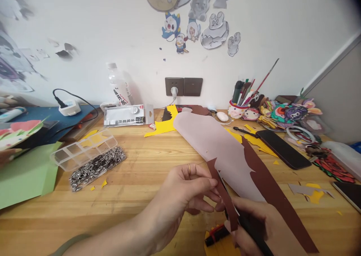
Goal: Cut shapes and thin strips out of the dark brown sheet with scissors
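Note:
My left hand [194,188] pinches a narrow brown paper strip [224,195] between thumb and fingers. My right hand [259,226] is closed around black-handled scissors [249,227], whose metal blades show only in slivers beside the strip. A pale pinkish-grey sheet [217,139] extends behind both hands. Along its right side, a larger brown paper piece [276,188] runs down toward the table's front. Below the hands, a black pen-like item [216,235] with a red band rests over yellow paper [222,248]. My fingers hide part of the blades and strip.
On the wooden table [135,150], a clear compartment box [97,169] holds several metal eyelets at left, near green paper [28,177]. A phone [283,148], yellow scraps [314,194] and paper cutouts [293,111] lie right. A bottle [118,86] and pen cup [238,109] stand near the wall.

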`<act>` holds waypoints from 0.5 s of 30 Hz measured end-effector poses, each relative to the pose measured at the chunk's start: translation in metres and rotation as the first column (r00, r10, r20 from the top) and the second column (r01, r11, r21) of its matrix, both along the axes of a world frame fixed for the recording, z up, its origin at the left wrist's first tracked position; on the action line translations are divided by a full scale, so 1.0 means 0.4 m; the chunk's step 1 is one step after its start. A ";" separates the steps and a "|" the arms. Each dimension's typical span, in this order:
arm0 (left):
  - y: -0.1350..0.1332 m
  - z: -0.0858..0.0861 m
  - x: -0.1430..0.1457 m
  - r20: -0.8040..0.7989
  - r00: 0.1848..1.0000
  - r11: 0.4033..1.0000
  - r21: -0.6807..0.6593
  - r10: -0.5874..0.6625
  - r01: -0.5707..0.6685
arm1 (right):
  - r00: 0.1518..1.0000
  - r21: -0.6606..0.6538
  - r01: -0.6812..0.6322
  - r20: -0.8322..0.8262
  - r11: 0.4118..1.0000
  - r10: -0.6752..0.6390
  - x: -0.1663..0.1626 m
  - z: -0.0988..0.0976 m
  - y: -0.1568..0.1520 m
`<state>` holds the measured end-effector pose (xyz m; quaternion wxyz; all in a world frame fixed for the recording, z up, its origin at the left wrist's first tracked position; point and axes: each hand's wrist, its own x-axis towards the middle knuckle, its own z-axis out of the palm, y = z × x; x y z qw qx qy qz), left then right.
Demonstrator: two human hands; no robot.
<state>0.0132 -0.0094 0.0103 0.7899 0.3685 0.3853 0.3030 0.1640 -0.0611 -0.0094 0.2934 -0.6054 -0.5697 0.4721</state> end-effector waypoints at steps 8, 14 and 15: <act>0.003 0.002 0.004 0.025 1.000 0.999 -0.035 -0.003 0.004 | 0.999 0.012 -0.013 0.053 1.000 0.012 0.003 -0.005 0.010; 0.005 0.010 0.000 0.008 0.999 0.999 0.002 -0.033 0.033 | 0.991 0.071 -0.017 0.135 0.997 0.007 0.002 0.005 0.014; 0.007 0.012 -0.001 -0.020 0.999 0.999 0.010 -0.041 0.041 | 0.987 0.121 -0.023 0.163 0.992 0.003 0.000 0.005 0.013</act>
